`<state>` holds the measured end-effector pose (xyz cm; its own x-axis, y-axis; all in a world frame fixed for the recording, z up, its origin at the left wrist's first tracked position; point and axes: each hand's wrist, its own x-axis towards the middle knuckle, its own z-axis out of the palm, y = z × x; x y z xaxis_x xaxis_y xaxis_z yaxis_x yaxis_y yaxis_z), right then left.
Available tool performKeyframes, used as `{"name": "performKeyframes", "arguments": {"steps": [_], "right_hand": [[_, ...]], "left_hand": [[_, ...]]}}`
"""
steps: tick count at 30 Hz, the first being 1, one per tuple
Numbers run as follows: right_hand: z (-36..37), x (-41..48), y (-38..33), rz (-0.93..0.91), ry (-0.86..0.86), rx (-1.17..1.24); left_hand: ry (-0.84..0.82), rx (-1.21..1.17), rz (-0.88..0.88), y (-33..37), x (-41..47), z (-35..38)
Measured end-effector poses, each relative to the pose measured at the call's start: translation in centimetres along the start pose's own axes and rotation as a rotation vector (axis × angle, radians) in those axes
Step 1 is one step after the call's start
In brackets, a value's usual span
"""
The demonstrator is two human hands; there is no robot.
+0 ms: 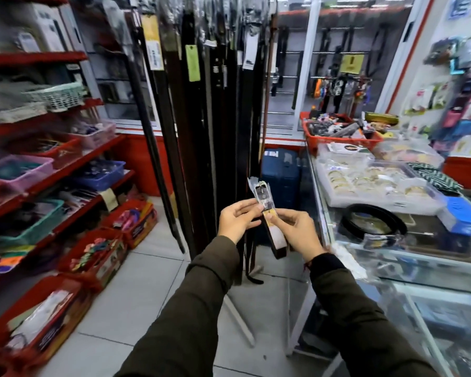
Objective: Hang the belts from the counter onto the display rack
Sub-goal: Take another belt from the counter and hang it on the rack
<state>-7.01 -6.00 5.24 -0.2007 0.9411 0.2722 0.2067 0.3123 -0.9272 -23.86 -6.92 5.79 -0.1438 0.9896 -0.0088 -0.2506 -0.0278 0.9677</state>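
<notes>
We are pinching the belt [267,213] at its buckle end with both the left hand [235,221] and right hand [297,231], before the rack [215,77]; another belt lies coiled at the desk's [419,257] near edge. We should be keeping the buckle upright for hooking.

A single wide-angle view from the person's head looks forward and down along both sleeved forearms, which rise from the bottom edge to centre frame. The display rack [201,110] stands close ahead, filling the upper middle. Red shelves [38,148] curve along the left edge, the glass tabletop [392,257] along the right, both bent by the lens.
</notes>
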Motion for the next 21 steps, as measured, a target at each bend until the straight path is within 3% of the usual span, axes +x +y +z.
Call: {"name": "performKeyframes", "arguments": {"steps": [4, 6, 12, 21], "right_hand": [[2.4, 1.8, -0.7, -0.125, -0.019, -0.28], [3.2, 2.5, -1.8, -0.168, -0.033, -0.299], [6.4, 5.4, -6.6, -0.167, 0.084, 0.084], [11.0, 11.1, -14.8, -0.292, 0.068, 0.2]], "left_hand": [[0.096, 0.04, 0.104, 1.8, 0.0, -1.7], [0.115, -0.008, 0.152, 2.9, 0.1, -2.1], [0.133, -0.154, 0.228, 7.0, 1.3, -4.8], [0.058, -0.216, 0.363, 16.5, 2.8, -9.2]]}}
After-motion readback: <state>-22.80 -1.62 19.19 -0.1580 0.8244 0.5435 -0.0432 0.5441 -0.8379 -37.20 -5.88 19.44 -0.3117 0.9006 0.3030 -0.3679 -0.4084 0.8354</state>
